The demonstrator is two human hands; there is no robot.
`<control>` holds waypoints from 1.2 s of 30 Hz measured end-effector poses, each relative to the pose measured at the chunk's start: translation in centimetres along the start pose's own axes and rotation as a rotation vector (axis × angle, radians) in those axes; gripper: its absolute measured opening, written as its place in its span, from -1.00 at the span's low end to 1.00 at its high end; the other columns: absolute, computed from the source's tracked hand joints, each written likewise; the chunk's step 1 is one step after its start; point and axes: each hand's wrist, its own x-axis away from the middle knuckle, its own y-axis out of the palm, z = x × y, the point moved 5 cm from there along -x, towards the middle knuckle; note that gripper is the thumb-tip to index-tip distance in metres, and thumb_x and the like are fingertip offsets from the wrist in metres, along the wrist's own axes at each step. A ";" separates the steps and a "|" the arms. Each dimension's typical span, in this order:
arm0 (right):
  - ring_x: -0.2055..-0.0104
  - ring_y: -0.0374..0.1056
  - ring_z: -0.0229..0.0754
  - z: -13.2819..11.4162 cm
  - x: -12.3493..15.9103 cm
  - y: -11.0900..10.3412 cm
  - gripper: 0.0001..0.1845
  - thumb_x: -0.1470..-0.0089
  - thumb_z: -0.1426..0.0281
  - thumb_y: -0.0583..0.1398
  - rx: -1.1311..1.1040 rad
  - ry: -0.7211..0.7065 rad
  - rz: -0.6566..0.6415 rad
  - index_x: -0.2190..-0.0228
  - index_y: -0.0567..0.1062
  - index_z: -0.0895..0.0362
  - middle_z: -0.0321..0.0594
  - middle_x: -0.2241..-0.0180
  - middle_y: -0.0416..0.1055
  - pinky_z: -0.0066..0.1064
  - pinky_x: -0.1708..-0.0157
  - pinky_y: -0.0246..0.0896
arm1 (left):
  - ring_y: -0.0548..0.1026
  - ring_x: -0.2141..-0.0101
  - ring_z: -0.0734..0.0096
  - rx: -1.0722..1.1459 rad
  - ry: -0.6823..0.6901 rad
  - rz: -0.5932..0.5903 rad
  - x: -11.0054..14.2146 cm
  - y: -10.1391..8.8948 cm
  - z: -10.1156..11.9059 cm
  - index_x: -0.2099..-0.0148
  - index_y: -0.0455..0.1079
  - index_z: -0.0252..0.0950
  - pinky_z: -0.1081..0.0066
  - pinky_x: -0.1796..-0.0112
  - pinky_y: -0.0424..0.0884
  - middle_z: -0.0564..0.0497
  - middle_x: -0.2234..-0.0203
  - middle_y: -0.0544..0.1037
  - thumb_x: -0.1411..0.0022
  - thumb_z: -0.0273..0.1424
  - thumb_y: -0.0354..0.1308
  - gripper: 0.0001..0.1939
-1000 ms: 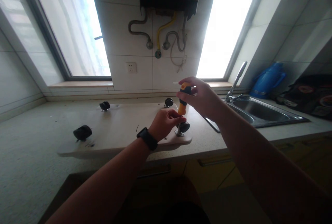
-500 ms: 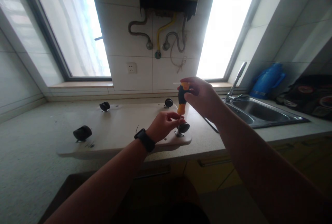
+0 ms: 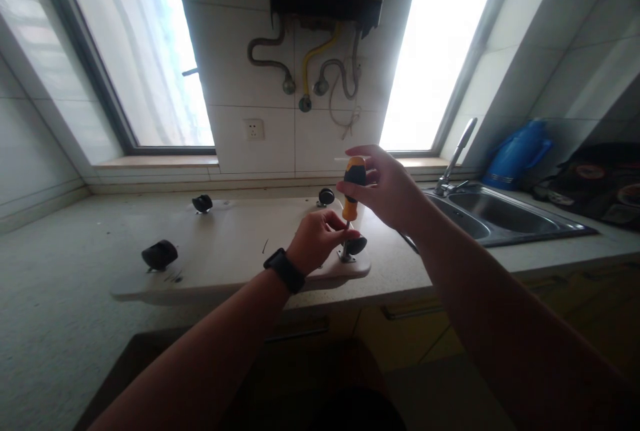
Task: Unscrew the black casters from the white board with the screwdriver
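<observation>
My right hand (image 3: 387,184) holds the yellow and black handle of an upright screwdriver (image 3: 355,178), thumb in front and forefinger stretched over the top. Low on the screwdriver's shaft, the thumb and fingers of my left hand (image 3: 320,238) are pinched together; a black watch is on that wrist. Right by those fingertips is a black caster (image 3: 357,245) with a metal mounting plate (image 3: 346,256), at the near right corner of a white board (image 3: 225,238). The screwdriver's tip is too small and covered to make out.
More black casters stand on the board: one at the near left (image 3: 159,255), one at the far left (image 3: 203,203), one at the far right (image 3: 327,196). Small screws (image 3: 175,278) lie near the left one. To the right are a sink (image 3: 500,211), a faucet (image 3: 456,154) and a blue jug (image 3: 517,154).
My right hand's fingers have shifted around the handle, and the thumb now reaches further across it. The handle has turned a little. My left hand stays by the shaft.
</observation>
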 end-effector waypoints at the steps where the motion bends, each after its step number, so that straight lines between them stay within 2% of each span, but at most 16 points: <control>1: 0.28 0.43 -0.13 0.1 0.0 0.0 -0.36 0.06 0.25 0.39 -0.020 0.009 0.008 -0.05 0.38 0.08 -0.16 0.19 0.43 -0.21 0.34 0.46 | 0.55 0.41 0.36 0.011 -0.008 0.009 0.0 0.0 -0.1 0.36 0.44 -0.31 0.31 0.31 0.46 0.01 0.46 0.60 -0.08 -0.13 0.45 -0.63; 6: 0.21 0.47 -0.13 -0.5 0.1 -0.1 -0.46 0.01 0.37 0.32 -0.062 -0.031 0.021 -0.03 0.39 0.15 -0.07 0.09 0.46 -0.17 0.20 0.50 | 0.55 0.36 0.36 0.018 -0.006 -0.004 -0.1 -0.1 -0.3 0.26 0.47 -0.31 0.29 0.27 0.47 -0.03 0.36 0.61 -0.12 -0.13 0.42 -0.64; 13: 0.19 0.49 -0.09 -0.5 0.2 -0.5 -0.47 0.04 0.40 0.30 -0.071 -0.017 0.079 -0.01 0.41 0.15 -0.08 0.11 0.50 -0.10 0.16 0.52 | 0.57 0.21 0.30 0.059 -0.001 -0.115 0.4 -0.4 -0.8 0.07 0.54 -0.30 0.23 0.12 0.46 -0.11 0.18 0.64 -0.25 -0.14 0.31 -0.66; 17: 0.14 0.51 -0.04 -0.6 0.2 -1.3 -0.50 0.06 0.42 0.31 -0.107 -0.012 0.151 0.03 0.42 0.11 -0.10 0.10 0.52 -0.08 0.14 0.53 | 0.49 0.35 0.38 0.020 -0.046 -0.087 0.8 -1.4 -1.9 0.06 0.56 -0.29 0.37 0.33 0.40 -0.09 0.22 0.64 -0.34 -0.06 0.15 -0.59; 20: 0.09 0.51 -0.01 -0.6 0.0 -1.9 -0.52 0.08 0.44 0.32 -0.152 -0.041 0.194 0.06 0.43 0.11 -0.10 0.13 0.52 -0.09 0.10 0.52 | 0.44 0.41 0.42 0.016 -0.077 -0.056 0.8 -2.2 -2.7 0.03 0.55 -0.31 0.43 0.43 0.32 -0.11 0.20 0.63 -0.40 -0.10 0.07 -0.59; 25: 0.09 0.52 -0.01 -0.1 -0.2 -2.2 -0.52 0.11 0.44 0.34 -0.200 -0.018 0.202 0.09 0.43 0.07 -0.15 0.14 0.53 -0.08 0.10 0.52 | 0.50 0.28 0.33 -0.157 -0.042 -0.135 1.5 -2.1 -2.1 -0.04 0.54 -0.30 0.36 0.30 0.38 -0.12 0.16 0.63 -0.36 -0.18 0.14 -0.64; 31: 0.11 0.53 -0.02 0.3 -0.2 -1.8 -0.53 0.11 0.45 0.34 -0.249 -0.011 0.183 0.10 0.42 0.11 -0.12 0.16 0.53 -0.09 0.11 0.53 | 0.53 0.34 0.32 -0.320 0.055 -0.223 1.9 -0.9 -0.4 -0.02 0.56 -0.28 0.34 0.32 0.43 -0.11 0.18 0.65 -0.33 -0.21 0.19 -0.67; 36: 0.13 0.53 -0.01 0.2 -0.3 -1.7 -0.53 0.12 0.44 0.34 -0.249 -0.021 0.188 0.11 0.42 0.08 -0.15 0.18 0.53 -0.09 0.14 0.53 | 0.60 0.22 0.26 -0.367 0.081 -0.265 1.6 -0.4 -0.9 -0.06 0.52 -0.28 0.29 0.21 0.50 -0.11 0.14 0.66 -0.27 -0.33 0.25 -0.67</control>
